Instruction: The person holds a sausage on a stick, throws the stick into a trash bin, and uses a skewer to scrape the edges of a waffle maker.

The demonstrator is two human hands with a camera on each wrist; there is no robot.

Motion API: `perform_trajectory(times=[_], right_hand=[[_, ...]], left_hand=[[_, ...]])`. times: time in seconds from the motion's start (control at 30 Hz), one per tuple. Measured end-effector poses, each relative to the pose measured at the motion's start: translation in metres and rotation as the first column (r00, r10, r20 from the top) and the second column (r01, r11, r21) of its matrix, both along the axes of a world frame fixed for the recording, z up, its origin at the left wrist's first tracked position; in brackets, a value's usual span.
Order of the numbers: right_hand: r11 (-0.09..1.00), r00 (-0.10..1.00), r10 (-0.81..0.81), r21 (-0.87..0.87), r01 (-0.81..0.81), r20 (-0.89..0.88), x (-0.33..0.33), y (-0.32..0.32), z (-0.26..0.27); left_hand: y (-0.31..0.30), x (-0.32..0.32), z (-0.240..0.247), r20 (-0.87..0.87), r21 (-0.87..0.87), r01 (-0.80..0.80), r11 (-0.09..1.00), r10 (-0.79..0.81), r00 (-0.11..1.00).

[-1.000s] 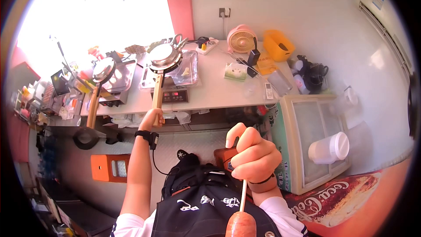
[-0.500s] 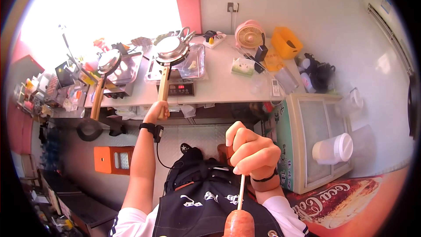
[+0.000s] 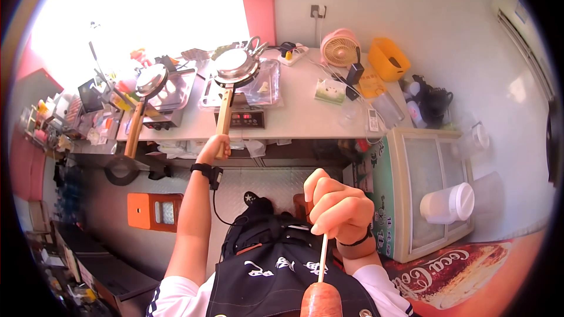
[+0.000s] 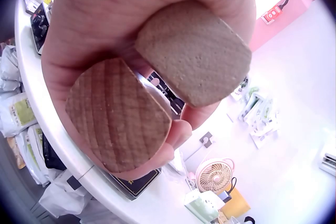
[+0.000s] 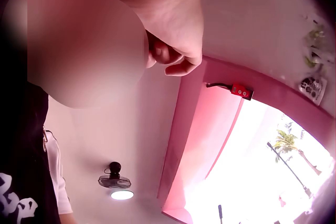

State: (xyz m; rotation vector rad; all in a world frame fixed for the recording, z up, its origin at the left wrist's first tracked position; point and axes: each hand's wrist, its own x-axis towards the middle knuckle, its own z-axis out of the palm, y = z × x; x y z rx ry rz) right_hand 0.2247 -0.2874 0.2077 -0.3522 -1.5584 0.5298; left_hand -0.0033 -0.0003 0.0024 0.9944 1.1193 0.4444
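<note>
While gripping, in the head view, handles [image 3: 225,111] of the pan [image 3: 235,64] above the desk [image 3: 294,105] with the left hand [image 3: 210,150], pinches in the right hand [image 3: 342,206] a stick [image 3: 324,258] ending in a sausage [image 3: 321,301]. From the left wrist, wraps fingers [image 4: 181,131] around both handles. From the right wrist, shows curled fingers [image 5: 181,67] beside a blur [image 5: 86,50].

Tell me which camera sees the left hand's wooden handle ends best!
The left wrist view: both handle ends face the camera up close in the left hand. The head view shows mainly the handles lengthwise, with their ends small. The right wrist view shows neither end.
</note>
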Motion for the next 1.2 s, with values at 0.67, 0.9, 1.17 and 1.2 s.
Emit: perform_trajectory(times=[0.67,0.9,1.17,1.2], right_hand=[[0.999,0.997,-0.04,0.016,0.042,-0.071,-0.003,0.007,0.007],[1.0,0.997,-0.025,0.017,0.026,-0.069,-0.002,0.007,0.006],[0.998,0.999,0.036,0.049,-0.034,-0.041,0.0,0.008,0.003],[0.998,0.999,0.036,0.048,-0.034,-0.041,0.0,0.008,0.003]], left_hand=[[-0.008,0.007,0.013,-0.018,0.012,-0.011,1.0,0.011,1.0],[-0.006,0.006,0.011,-0.005,-0.001,-0.017,1.0,0.017,1.0],[-0.006,0.004,0.01,-0.012,-0.008,-0.013,1.0,0.013,1.0],[-0.006,0.004,0.009,-0.013,0.005,-0.005,1.0,0.005,1.0]])
